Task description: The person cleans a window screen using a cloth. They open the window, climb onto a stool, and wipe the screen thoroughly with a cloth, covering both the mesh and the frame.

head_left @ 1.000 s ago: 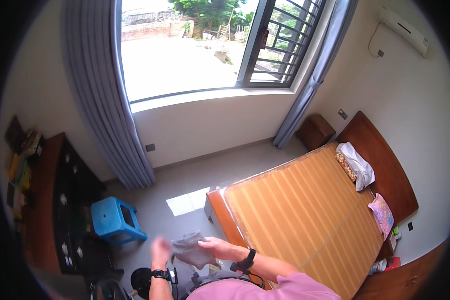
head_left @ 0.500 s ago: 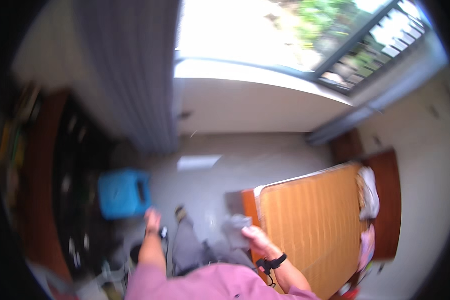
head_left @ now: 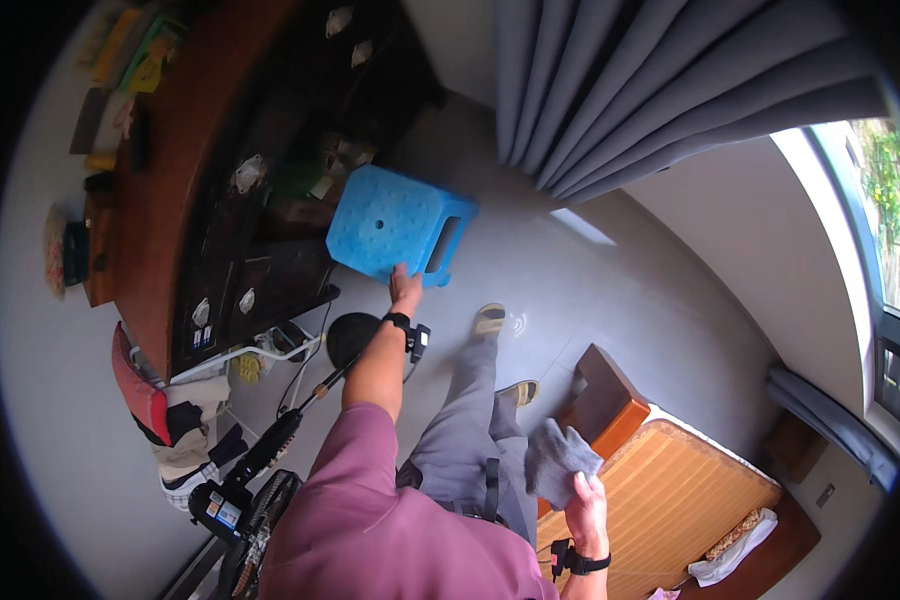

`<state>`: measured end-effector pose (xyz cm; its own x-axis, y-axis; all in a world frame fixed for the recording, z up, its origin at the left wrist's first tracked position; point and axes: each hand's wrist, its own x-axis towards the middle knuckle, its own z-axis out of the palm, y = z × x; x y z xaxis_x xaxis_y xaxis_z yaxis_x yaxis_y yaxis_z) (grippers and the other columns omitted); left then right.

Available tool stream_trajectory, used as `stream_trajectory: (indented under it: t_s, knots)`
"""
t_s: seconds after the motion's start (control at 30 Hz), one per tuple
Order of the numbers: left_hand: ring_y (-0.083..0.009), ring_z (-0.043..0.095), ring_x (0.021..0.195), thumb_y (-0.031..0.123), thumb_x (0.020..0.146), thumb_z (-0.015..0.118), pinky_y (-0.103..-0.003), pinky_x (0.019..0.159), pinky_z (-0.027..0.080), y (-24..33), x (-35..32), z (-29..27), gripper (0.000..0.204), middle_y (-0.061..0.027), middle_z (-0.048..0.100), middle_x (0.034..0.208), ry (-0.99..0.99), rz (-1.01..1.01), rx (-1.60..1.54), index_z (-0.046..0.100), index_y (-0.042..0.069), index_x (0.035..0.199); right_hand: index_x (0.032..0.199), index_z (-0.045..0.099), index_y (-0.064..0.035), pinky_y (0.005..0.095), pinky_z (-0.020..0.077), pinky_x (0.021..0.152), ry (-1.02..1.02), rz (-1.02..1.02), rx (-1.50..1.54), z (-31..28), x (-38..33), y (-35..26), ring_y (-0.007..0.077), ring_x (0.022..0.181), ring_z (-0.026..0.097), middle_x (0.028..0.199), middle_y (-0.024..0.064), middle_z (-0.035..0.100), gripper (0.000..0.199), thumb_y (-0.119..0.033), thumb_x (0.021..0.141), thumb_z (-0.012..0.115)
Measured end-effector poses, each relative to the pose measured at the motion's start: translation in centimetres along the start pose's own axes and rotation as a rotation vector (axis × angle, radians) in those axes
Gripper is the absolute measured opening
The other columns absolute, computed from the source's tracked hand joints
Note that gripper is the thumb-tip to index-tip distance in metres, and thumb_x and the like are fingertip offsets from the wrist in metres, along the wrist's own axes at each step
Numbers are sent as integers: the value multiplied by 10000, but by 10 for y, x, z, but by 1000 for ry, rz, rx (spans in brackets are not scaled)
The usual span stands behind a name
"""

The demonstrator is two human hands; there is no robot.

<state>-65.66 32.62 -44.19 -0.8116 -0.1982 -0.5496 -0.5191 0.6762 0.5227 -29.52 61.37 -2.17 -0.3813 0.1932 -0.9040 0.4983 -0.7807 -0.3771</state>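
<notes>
My right hand (head_left: pixel 588 512) is closed on a soft grey cloth (head_left: pixel 560 463), which hangs folded between my legs and the bed corner. Stretched out ahead, my left hand (head_left: pixel 405 291) overlaps the near edge of a blue plastic stool (head_left: pixel 381 222). Its visible fingers are extended; whether they touch the stool I cannot tell. The stool has a dimpled top with a small centre hole and a slot in its right side. It stands in front of a dark drawer cabinet (head_left: pixel 225 225).
A bed with a woven mat (head_left: pixel 670 480) is at the lower right, its wooden corner post (head_left: pixel 615 405) near my legs. A black wheeled machine with a pole (head_left: pixel 260 450) stands at my left beside a clothes pile (head_left: pixel 185 430). Grey curtains (head_left: pixel 620 90) hang ahead.
My view has turned left, bringing the cabinet and stool toward the middle and the window to the right edge. My left arm now reaches to the stool. The grey cloth stays in my right hand.
</notes>
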Motion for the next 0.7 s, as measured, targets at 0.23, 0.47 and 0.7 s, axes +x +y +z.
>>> stream_trajectory:
  t_s: [0.23,0.47,0.7]
  knots:
    - [-417,595,1185,263,758,860,-485,1023,480,2,128,-48,645,-213,633,1264,30,427,329,556,32,1277,1427,539,6,414,487,1059,157,79,46,-9,21,-4,232,1232,611,1375,98,628,442,-193,1038,606]
    - [-462,605,1167,360,708,922,-475,1019,486,-12,175,-68,834,-274,627,1258,-135,358,377,492,-7,1321,1405,575,-7,342,517,947,172,190,84,-24,33,9,195,1146,638,1327,92,655,407,-225,1061,589]
    - [-415,651,1038,282,703,909,-496,903,508,48,121,-24,626,-197,675,1090,-312,356,585,531,38,1139,1446,539,19,364,434,1116,160,93,236,-19,26,5,205,1279,579,1415,106,612,431,-194,1072,567]
